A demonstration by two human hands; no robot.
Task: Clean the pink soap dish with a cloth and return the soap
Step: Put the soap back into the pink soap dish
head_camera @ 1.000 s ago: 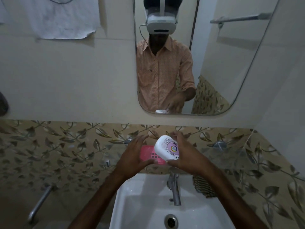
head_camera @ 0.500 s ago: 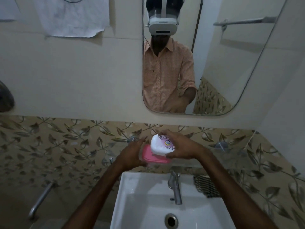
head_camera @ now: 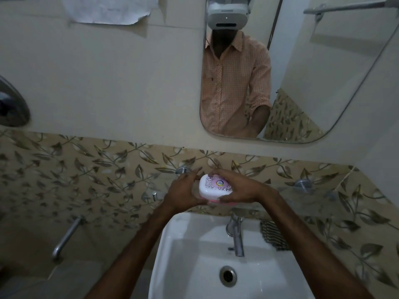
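- The soap dish (head_camera: 216,188) is held between both hands above the back edge of the sink (head_camera: 187,255), just in front of the leaf-patterned tiles (head_camera: 86,175).
- The white lid (head_camera: 214,186), printed with a dark scroll pattern and a round pink emblem, is seen seated on the pink base (head_camera: 213,201), of which only a thin strip shows below the lid.
- The left hand (head_camera: 183,193) is wrapped around the dish's left end, its fingers (head_camera: 194,172) curled up behind the lid and its thumb hidden.
- The right hand (head_camera: 241,188) is clasped over the right end, the fingers (head_camera: 220,172) laid across the lid's far edge and the thumb (head_camera: 228,199) pressed under the base.
- The soap itself cannot be seen with the lid closed.
- A striped cloth (head_camera: 273,235) lies on the ledge below and to the right of the right-hand fingers, well apart from them.
- The tap (head_camera: 236,236) stands directly under the held dish, apart from it.
- The mirror (head_camera: 323,83) hangs above the fingertips, with the person's checked shirt reflected in it.
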